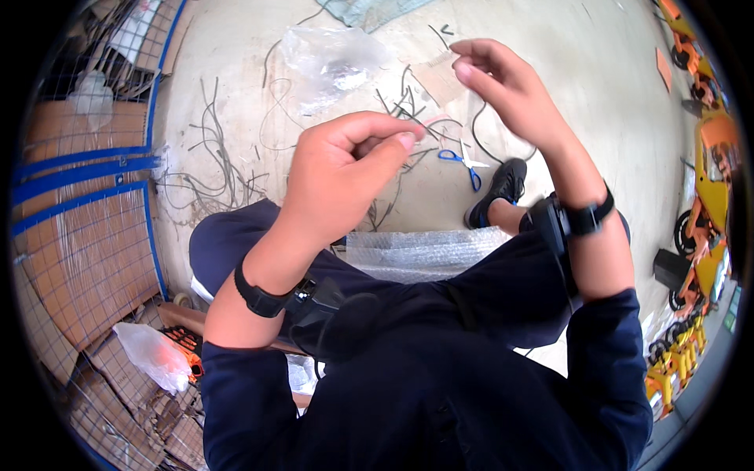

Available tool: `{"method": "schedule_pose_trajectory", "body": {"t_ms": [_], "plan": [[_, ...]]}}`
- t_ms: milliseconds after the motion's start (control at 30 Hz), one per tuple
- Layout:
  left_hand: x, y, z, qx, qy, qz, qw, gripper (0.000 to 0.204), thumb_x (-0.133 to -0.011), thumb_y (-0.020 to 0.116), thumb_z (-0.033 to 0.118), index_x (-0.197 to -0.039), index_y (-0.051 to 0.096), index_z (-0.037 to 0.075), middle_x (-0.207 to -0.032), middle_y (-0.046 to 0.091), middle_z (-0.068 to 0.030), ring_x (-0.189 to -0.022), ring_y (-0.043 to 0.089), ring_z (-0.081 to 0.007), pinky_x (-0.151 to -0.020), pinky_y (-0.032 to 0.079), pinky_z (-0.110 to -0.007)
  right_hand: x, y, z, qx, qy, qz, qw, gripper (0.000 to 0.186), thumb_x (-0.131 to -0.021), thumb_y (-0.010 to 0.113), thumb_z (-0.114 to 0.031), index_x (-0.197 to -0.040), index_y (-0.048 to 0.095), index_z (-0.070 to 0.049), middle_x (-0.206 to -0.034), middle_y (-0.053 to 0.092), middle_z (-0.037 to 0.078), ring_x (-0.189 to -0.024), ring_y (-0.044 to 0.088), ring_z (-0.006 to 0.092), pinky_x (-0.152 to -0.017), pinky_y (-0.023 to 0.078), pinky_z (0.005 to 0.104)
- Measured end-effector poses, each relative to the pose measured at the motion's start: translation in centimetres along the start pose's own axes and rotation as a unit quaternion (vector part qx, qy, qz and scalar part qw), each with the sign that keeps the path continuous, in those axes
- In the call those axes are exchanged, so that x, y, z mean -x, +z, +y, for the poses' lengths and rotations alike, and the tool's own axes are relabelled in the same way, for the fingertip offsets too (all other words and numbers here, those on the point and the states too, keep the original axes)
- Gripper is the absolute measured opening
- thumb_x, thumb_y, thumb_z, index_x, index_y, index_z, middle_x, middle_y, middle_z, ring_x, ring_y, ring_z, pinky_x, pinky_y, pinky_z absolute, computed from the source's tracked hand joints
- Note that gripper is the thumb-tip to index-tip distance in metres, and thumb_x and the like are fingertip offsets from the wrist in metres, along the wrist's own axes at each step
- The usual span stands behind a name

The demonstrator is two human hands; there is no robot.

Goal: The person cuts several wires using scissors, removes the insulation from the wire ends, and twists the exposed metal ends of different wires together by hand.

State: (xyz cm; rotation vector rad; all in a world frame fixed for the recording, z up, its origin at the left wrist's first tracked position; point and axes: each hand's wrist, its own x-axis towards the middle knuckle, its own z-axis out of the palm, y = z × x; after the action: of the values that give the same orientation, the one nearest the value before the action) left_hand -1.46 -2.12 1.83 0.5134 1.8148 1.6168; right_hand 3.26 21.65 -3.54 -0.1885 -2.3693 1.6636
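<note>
My left hand [334, 177] is raised over the floor in front of me. Its thumb and index finger are pinched together; whatever may be between them is too small to make out. Further off and to the right, my right hand [506, 94] has its fingers curled toward the thumb, and I cannot make out anything in them. A dark cable [474, 129] emerges in view from behind that hand and bends down toward my shoe; whether they touch I cannot tell. Below and between the hands, blue-handled scissors [463, 159] lie with blades apart on the floor, near cut lengths of dark cable [404, 106].
Clear plastic bags [334, 63] and more dark cable pieces [224, 161] lie on the floor. Bubble wrap [424, 250] lies between my legs, near my black shoe [503, 188]. A blue mesh cage with cardboard [90, 267] stands left. Yellow-and-orange wheeled machines [713, 184] line the right.
</note>
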Motion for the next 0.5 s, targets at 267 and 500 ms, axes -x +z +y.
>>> {"method": "schedule_pose_trajectory", "body": {"t_ms": [267,500], "plan": [[-1.1,0.4,-0.8,-0.077,-0.106,0.002,0.991,0.015,-0.089,0.065,0.007,-0.100,0.071,-0.002,-0.066,0.052,0.0072,-0.059,0.039,-0.0003,-0.052,0.029,-0.019,7.3,-0.4,30.2,0.344,0.354,-0.137,0.859,0.033,-0.076,0.068,-0.026,-0.098,0.069,-0.002,-0.099,0.068,0.019,-0.094,0.064,0.0345,-0.084,0.050,0.0400],[-2.6,0.0,-3.8,-0.056,-0.158,-0.005,0.986,0.017,-0.087,0.065,-0.001,-0.104,0.070,-0.001,-0.078,0.059,0.0010,-0.068,0.048,-0.0029,-0.059,0.037,-0.019,14.8,5.2,37.1,0.358,0.418,-0.079,0.831,0.044,-0.076,0.069,-0.016,-0.116,0.054,-0.003,-0.112,0.061,0.021,-0.108,0.057,0.0364,-0.092,0.048,0.0425]]}}
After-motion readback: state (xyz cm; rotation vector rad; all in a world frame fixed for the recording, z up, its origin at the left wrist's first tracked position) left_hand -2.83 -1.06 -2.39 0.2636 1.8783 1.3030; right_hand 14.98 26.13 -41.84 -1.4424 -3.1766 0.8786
